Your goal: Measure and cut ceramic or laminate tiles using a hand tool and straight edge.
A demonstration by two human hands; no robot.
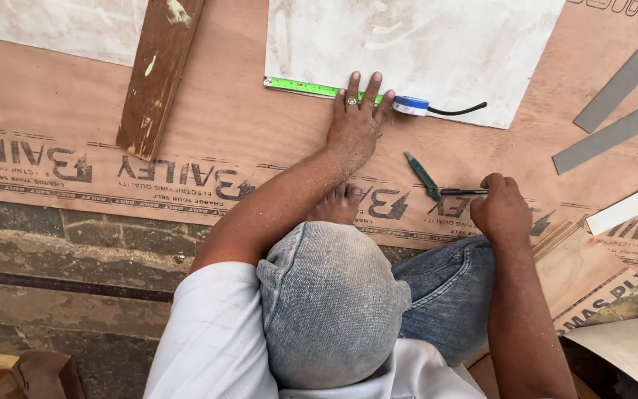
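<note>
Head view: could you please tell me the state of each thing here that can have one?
Tape measure: pulled out, lying flat along the white sheet's edge.
Left hand: fingers spread, pressing the tape down.
Right hand: closed around a dark pen.
Green cutter: lying loose on the plywood, untouched.
Wooden plank: lying flat.

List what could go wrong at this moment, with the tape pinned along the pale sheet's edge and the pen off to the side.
1. The left hand pins the green tape measure only near its blue case; the far end lies free and might drift off the pale sheet edge.
2. The right hand holds the pen away from the tape, so reaching across may shift the pinning hand.
3. The green cutter lies beside the bare foot.
</note>
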